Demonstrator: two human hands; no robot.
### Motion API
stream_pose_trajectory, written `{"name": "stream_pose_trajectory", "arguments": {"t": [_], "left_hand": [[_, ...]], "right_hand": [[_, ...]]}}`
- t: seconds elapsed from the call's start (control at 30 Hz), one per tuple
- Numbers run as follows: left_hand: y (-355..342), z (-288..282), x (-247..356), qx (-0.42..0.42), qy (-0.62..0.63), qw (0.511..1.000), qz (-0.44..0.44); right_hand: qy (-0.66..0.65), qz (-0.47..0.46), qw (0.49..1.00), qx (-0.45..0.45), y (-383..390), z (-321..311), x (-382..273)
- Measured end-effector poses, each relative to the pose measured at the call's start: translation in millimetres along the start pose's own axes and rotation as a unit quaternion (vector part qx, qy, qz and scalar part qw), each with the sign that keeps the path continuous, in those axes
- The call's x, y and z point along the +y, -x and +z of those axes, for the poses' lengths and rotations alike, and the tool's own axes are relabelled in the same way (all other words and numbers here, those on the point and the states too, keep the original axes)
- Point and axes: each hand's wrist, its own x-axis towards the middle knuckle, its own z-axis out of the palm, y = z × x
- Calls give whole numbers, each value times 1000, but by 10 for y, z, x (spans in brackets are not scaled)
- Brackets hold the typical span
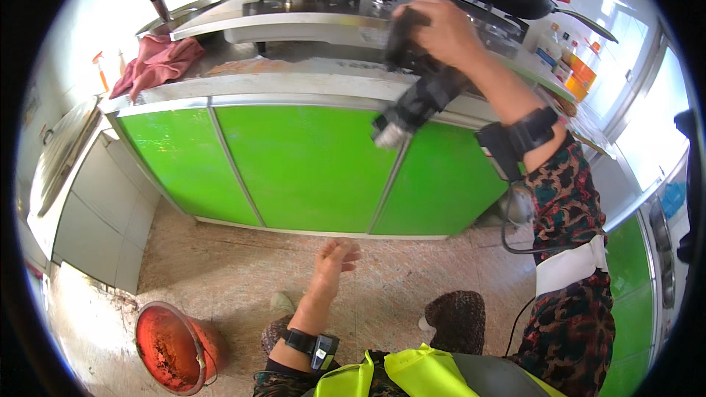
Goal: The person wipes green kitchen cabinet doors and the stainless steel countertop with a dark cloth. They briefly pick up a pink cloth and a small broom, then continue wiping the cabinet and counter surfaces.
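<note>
Nearest, the left hand (334,256) hangs open and empty above the speckled floor. Farther off, the right hand (440,29) grips a dark crumpled cloth (415,92) against the steel counter edge (294,88) — wiping looks underway, residue remaining.

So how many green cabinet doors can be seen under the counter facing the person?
3 in that run: the left door, the middle door and the right door, partly behind the dark cloth in the right hand. More green panels show at the far right edge.
</note>
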Motion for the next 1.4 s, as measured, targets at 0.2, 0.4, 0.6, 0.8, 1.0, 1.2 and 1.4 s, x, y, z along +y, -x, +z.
{"name": "stream_pose_trajectory", "arguments": {"t": [0.2, 0.4, 0.6, 0.8, 1.0, 1.2, 1.4], "left_hand": [[95, -29, 62, -18, 2, 1000, -5], [72, -91, 81, -20, -8, 1000, -4], [53, -114, 33, 11, -13, 1000, 1], [190, -229, 98, 11, -46, 999, 17], [6, -118, 9, -21, -42, 999, 21], [-78, -80, -24, 20, -20, 1000, -9], [265, -201, 136, -10, -46, 999, 17]], "right_hand": [[6, 54, 999, -2, 652, -598, 690], [36, 73, 996, 18, 239, -227, 194], [37, 28, 999, 9, 235, -225, 284], [37, 79, 996, 4, 475, -473, 429], [44, 85, 995, -3, 46, -67, -143], [42, 74, 996, -32, 242, -225, 183], [3, 16, 1000, 20, 702, -577, 732]]}}
